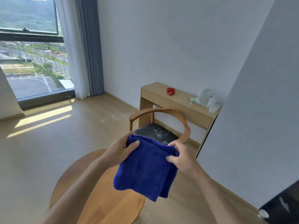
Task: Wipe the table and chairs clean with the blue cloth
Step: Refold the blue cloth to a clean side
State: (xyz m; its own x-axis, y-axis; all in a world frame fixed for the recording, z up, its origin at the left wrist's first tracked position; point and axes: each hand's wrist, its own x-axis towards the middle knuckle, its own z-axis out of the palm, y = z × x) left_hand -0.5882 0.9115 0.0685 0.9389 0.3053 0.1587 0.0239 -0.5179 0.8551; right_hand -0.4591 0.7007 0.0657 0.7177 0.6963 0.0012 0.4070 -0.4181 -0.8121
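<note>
We hold the blue cloth (pixel 144 168) up in both hands above the round wooden table (pixel 103 199), which fills the near ground at 6 o'clock. Our left hand (pixel 119 151) grips the folded cloth's upper left corner, thumb curled over the front. Our right hand (pixel 179 156) pinches the upper right corner, fingers bent tight around the fold, and the cloth hangs loose beneath. Just beyond the cloth, at 12 o'clock, stands a wooden chair (pixel 159 125) with a curved backrest; white specks dust its dark seat (pixel 155 132). Farther off, at 1 o'clock, a light wooden desk (pixel 171 102) sits against the wall, bearing a red object (pixel 170 91) and a white kettle (pixel 203 95). At 10 o'clock, curtains (pixel 84 50) frame a tall window (pixel 32 50).
</note>
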